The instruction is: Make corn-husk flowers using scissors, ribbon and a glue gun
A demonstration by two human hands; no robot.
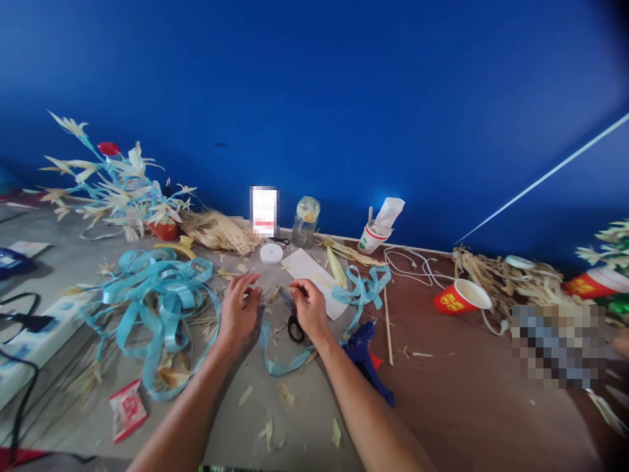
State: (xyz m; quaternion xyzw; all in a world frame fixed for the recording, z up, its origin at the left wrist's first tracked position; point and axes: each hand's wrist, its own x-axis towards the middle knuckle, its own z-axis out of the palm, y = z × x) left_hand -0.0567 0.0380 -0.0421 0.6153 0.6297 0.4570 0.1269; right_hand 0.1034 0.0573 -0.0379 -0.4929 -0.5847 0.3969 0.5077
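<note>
My left hand (240,311) hovers over the table beside a heap of light blue ribbon (162,301). Its fingers are loosely bent, with a gap to the thumb and nothing visible between them. Opposite it, my right hand (310,309) has thumb and fingertips pinched together; whatever they hold is too small to make out. Scissors with black handles (295,330) lie just under the right hand, partly hidden by it. A loop of the same ribbon (282,368) curves between my forearms. To the right of my right wrist rests a blue glue gun (366,359).
Behind my hands are a white tape roll (271,254), white paper (314,278), a glass jar (305,223) and dried husks (221,229). A husk-flower plant (122,177) and power strip (49,334) stand left; a red paper cup (462,297) stands right. Someone's hand (622,342) shows far right.
</note>
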